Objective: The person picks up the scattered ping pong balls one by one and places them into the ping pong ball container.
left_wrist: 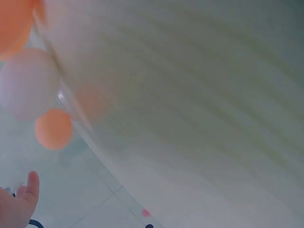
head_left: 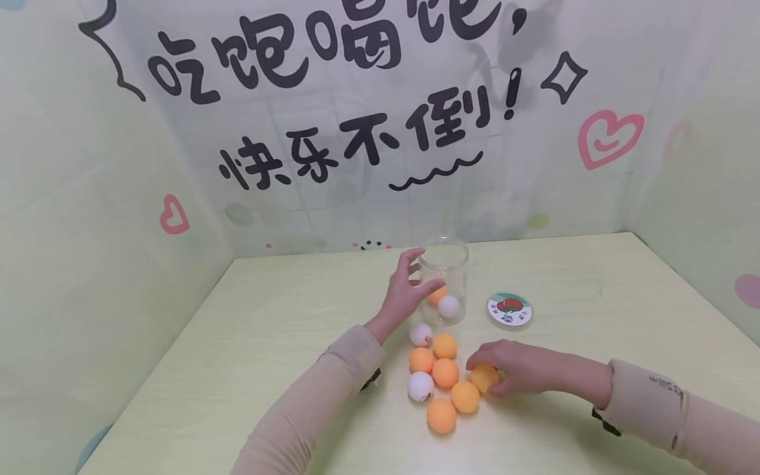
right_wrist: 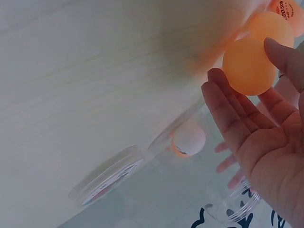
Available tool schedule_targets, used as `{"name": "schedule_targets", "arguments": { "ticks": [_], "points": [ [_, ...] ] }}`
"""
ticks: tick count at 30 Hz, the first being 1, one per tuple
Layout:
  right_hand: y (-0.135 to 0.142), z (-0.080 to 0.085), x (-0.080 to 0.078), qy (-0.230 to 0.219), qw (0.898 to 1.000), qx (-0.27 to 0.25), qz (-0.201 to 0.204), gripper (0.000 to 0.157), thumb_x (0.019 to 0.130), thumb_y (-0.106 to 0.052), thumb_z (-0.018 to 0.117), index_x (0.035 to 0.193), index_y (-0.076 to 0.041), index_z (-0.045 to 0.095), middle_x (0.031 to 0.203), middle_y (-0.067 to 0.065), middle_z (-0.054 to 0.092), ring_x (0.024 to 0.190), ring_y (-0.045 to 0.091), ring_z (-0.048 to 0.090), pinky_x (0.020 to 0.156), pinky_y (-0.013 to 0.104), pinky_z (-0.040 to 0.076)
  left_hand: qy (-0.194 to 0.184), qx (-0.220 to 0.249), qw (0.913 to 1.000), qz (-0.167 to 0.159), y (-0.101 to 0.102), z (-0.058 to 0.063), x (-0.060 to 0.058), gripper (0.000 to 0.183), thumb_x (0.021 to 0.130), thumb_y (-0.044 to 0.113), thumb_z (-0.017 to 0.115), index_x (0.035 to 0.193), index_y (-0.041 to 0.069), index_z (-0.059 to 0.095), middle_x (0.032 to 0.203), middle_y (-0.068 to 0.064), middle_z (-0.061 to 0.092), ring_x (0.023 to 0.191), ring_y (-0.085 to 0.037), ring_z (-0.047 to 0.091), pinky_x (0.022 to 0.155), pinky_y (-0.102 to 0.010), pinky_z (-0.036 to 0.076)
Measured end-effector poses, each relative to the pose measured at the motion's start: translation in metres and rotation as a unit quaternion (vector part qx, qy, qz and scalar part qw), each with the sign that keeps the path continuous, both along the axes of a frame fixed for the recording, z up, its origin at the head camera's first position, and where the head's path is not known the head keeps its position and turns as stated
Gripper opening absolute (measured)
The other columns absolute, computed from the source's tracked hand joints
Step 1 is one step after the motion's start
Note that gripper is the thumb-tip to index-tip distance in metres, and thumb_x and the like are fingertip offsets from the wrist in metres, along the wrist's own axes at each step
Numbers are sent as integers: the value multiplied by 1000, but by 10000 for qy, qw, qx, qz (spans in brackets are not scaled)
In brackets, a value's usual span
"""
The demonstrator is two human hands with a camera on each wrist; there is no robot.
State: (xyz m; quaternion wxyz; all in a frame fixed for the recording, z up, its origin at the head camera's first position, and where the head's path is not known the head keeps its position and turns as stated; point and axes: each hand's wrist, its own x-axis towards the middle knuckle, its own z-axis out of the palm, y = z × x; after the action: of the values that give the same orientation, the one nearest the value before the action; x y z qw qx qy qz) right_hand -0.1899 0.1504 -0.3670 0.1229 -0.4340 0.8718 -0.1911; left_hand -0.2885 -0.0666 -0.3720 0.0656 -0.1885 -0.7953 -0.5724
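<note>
My left hand (head_left: 405,290) grips a clear plastic jar (head_left: 457,270) from its left side, with the thumb across the front. Inside the jar lie an orange ping-pong ball (head_left: 436,294) and a white one (head_left: 448,306). My right hand (head_left: 522,368) holds an orange ping-pong ball (right_wrist: 249,66) at the right end of a group on the table, thumb on one side and fingers on the other. Several orange balls (head_left: 445,373) and two white balls, one nearer the jar (head_left: 421,334) and one lower down (head_left: 420,386), stand close together between the hands.
To the right of the jar lies its round lid (head_left: 509,310), printed with a red picture. The pale wooden table (head_left: 285,316) ends at a back wall sheet (head_left: 332,218) with black lettering. Sheets also hang at the left and right sides.
</note>
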Motion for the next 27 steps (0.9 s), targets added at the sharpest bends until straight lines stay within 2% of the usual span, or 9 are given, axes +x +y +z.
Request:
{"name": "schedule_targets", "arguments": {
  "ticks": [13,19,27],
  "points": [
    [2,8,-1,78,9998,151,-89,33,77,-13,70,109,-8,61,101,-4,59,89,9,52,79,29,48,94,39,9999,-41,0,-1,1,67,79,20,71,135,13,33,142,-5,35,126,-29,40,95,-40,43],
    [3,14,-3,347,9993,88,68,33,77,-12,70,108,-7,61,100,-2,60,87,11,53,75,28,47,124,25,9999,-55,-1,0,1,67,80,21,71,135,13,33,142,-5,35,126,-29,40,95,-40,43],
    [1,24,-6,516,9985,155,98,32,77,-13,70,107,-6,61,100,-1,60,90,14,55,78,30,48,72,16,10000,-38,0,-1,1,67,80,21,71,134,14,33,142,-5,35,126,-29,40,96,-39,42]
  ]
}}
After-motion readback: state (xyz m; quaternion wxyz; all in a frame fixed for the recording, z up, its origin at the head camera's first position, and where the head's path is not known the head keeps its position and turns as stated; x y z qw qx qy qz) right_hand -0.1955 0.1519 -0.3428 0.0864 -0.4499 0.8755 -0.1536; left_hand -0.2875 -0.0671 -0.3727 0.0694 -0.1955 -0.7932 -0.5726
